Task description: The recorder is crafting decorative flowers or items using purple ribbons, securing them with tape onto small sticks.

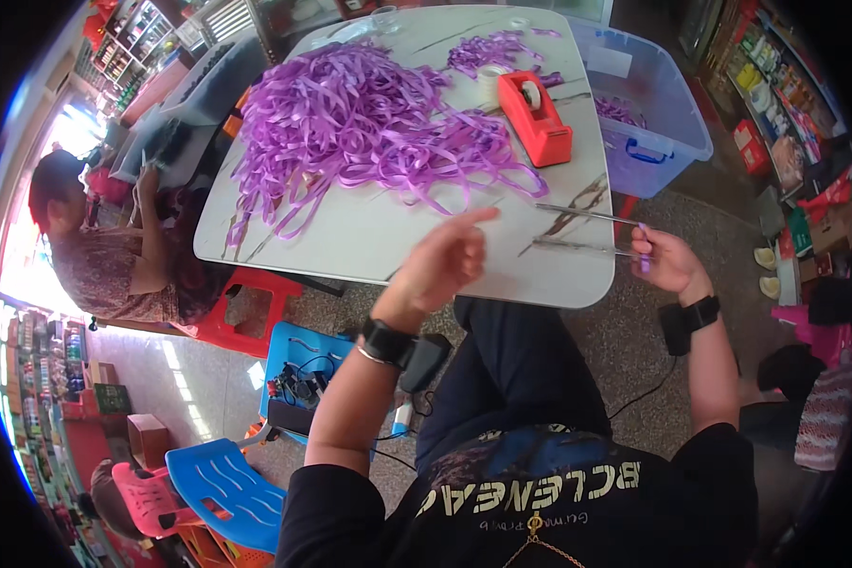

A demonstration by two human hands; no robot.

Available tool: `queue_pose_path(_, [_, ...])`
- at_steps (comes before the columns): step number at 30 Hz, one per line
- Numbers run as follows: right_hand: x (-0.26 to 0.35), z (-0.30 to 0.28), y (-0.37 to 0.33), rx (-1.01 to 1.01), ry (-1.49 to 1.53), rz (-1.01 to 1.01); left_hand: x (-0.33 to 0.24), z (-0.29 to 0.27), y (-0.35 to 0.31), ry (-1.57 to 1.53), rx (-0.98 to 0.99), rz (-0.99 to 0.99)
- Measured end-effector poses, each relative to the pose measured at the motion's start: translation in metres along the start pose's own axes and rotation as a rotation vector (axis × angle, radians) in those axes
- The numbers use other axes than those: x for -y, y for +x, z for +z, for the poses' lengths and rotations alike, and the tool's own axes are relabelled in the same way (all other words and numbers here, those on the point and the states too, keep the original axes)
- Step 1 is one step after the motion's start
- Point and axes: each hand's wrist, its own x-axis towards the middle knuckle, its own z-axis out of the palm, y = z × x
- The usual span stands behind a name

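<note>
My left hand [448, 261] hovers over the near edge of the table, index finger stretched to the right and the other fingers partly curled; nothing shows in it. To the right, past the table's edge, my right hand [670, 261] is closed around the ends of two thin metal rods [585, 213] that reach left over the tabletop. A bit of purple ribbon [645, 248] shows at its fingertips. A big heap of purple ribbon loops [350, 133] lies beyond my left hand. Behind the rods stands a red tape dispenser [543, 128].
The white marbled table [417, 222] also bears a smaller purple ribbon pile [488, 52] and a tape roll [490, 83]. A clear plastic bin [667, 170] stands right of it. At left, a person [99, 232] sits by a red stool [246, 308]. Blue chairs [227, 488] stand lower left.
</note>
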Motion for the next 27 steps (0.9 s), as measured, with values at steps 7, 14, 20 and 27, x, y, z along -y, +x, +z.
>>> queue_pose_path(7, [0.046, 0.023, -0.063, -0.422, -0.601, -0.073, -0.029, -0.066, -0.010, -0.240, 0.002, 0.237])
queue_pose_path(14, [0.124, 0.114, 0.018, -0.204, -1.273, -0.067, -0.022, -0.077, -0.015, -0.336, 0.055, 0.290])
queue_pose_path(20, [0.169, 0.142, 0.127, -0.290, -0.828, -0.479, -0.021, -0.075, -0.009, -0.393, 0.087, 0.296])
queue_pose_path(27, [0.067, 0.222, 0.162, 0.114, -1.431, -0.304, -0.024, -0.074, -0.013, -0.388, 0.060, 0.290])
